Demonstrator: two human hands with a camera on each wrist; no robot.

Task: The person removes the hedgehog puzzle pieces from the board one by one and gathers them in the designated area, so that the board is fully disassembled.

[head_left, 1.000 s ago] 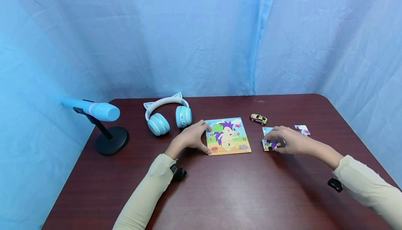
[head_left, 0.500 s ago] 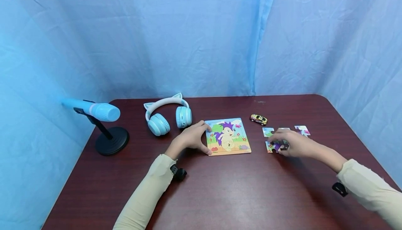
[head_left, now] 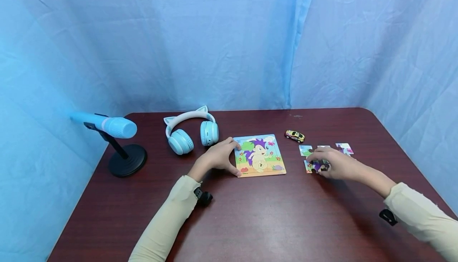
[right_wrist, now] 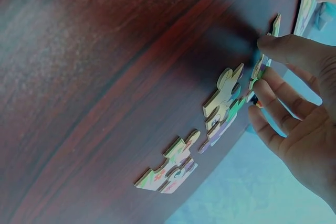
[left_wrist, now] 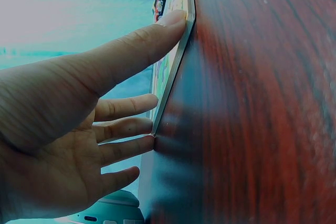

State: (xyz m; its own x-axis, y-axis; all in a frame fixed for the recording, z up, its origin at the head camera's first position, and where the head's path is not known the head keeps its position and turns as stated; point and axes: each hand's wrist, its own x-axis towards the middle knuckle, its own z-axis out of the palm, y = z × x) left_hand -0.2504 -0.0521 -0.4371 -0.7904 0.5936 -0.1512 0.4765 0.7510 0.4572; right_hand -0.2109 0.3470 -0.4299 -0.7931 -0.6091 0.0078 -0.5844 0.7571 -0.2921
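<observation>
A square puzzle board [head_left: 272, 160] with a purple-haired hedgehog picture lies on the table. My left hand [head_left: 221, 155] is at its left side, thumb at the near corner and fingertips along the far part of the edge. In the left wrist view, the fingers [left_wrist: 126, 152] are spread and nearly straight against the board's rim. To the right, my right hand [head_left: 336, 164] holds a colourful puzzle piece [head_left: 308, 167] between thumb and fingers, low at the table. The hand covers part of it. More pieces [head_left: 305, 150] lie just behind, some joined together [right_wrist: 223, 95].
A small toy car [head_left: 295, 135] sits behind the pieces. Another flowered puzzle piece [head_left: 345, 148] lies farther right. Blue cat-ear headphones [head_left: 209, 132] are left of the board, and a blue microphone [head_left: 119, 127] on a black stand [head_left: 127, 160] is at far left. Blue curtains enclose the table.
My right hand has shifted slightly right and toward me, the puzzle piece sliding right with it, uncovering the piece behind. My left hand and the board have stayed put.
</observation>
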